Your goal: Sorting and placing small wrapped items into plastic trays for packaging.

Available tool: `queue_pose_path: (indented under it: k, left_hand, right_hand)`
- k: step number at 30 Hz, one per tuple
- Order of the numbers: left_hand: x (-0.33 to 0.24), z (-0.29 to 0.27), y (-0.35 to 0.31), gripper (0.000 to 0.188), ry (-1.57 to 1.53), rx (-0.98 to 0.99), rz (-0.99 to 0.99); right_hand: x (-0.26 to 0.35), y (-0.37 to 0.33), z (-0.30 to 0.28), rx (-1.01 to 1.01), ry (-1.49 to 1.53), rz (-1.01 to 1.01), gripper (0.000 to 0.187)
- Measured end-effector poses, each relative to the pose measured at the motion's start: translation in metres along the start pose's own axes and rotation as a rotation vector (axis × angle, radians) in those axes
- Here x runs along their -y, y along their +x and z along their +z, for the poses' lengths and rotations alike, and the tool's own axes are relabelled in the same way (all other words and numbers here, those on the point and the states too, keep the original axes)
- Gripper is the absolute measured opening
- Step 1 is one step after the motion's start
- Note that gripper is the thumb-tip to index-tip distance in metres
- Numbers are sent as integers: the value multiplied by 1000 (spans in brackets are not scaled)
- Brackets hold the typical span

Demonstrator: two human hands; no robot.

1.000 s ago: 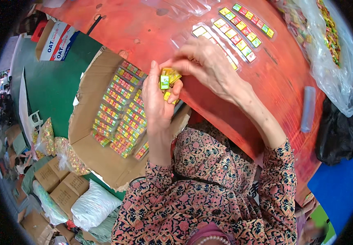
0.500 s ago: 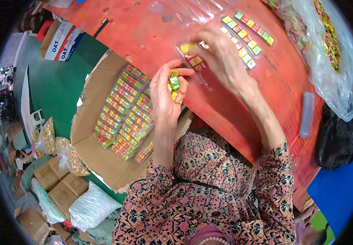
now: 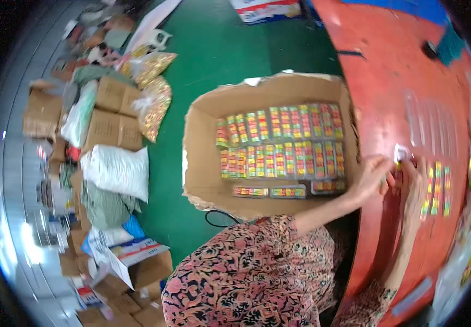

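Observation:
Both hands are close together over the red table (image 3: 380,103). My left hand (image 3: 373,177) is curled, its palm hidden; half a second ago small yellow and green square pieces showed in it. My right hand (image 3: 414,188) points away with its fingers bent down beside the left fingertips; what they pinch is hidden. Just beyond the fingertips is the pale end of a clear plastic tray (image 3: 400,151), mostly covered by the hands. To the right of my right hand, filled strips of coloured square pieces (image 3: 436,188) lie side by side.
Left of the table stands an open cardboard box (image 3: 203,163) holding rows of filled strips (image 3: 279,158). Clear plastic trays (image 3: 431,125) lie farther up the table. A long clear plastic piece (image 3: 412,297) lies near its front. Bags and cartons (image 3: 113,125) stand on the green floor (image 3: 208,49).
The view has swung left, so the box now sits mid-picture and the table at right. My right hand has come down next to my left hand; they were farther apart.

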State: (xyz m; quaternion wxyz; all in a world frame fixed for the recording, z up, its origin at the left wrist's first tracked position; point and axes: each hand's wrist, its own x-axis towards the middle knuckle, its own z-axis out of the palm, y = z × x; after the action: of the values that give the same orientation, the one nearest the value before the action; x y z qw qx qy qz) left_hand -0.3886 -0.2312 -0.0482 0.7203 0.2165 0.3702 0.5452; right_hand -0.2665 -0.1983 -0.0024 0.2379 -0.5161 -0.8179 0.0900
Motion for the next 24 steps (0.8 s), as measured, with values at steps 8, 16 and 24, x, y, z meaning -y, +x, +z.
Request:
queue_pose_path:
  k: [8, 16, 24]
  left_hand:
    - [-4, -7, -6, 29, 12, -25, 62]
    - [-7, -16, -9, 39, -175, 97, 65]
    - [-13, -4, -8, 28, -267, 76, -54]
  right_hand:
    - [9, -4, 6, -84, 70, -23, 18]
    - [24, -10, 21, 146, 568, 157, 12]
    - [5, -17, 8, 84, 705, 371, 15]
